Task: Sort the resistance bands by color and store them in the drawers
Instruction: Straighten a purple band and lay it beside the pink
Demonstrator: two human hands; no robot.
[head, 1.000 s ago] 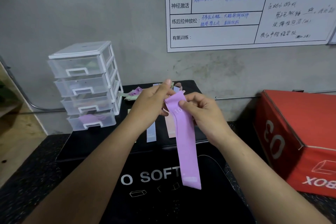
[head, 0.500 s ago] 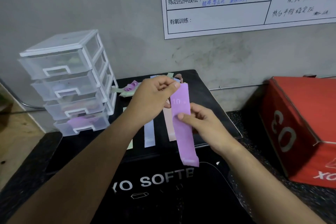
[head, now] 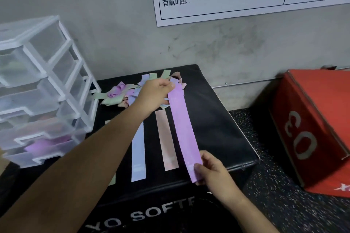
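My left grip [head: 157,91] pinches the far end of the purple band [head: 182,128] between thumb and fingers, and my right grip [head: 210,168] clamps its near end; the band runs taut and flat between them, just above the black surface [head: 217,119], parallel to the pink band [head: 166,140] and the blue band [head: 138,151] that lie flat beside it toward the near edge; whether it touches the surface I cannot tell.

I judge the step in hand to be laying this band out as another colour row, with storing to follow; the next move calls for lowering both ends together so it lands straight, beside the pink one and not over it.

Behind my left grip, toward the far edge, a tangled heap of bands [head: 121,94] in green, purple, blue and pink awaits sorting; the drawer unit [head: 43,89] stands at the surface's left edge, its bottom drawer [head: 39,149] showing purple through the clear front.

My left forearm hides part of the blue band and most of a greenish strip near the front edge; the other drawers' contents are too hazy to name; the drawer unit is cut off at the left.
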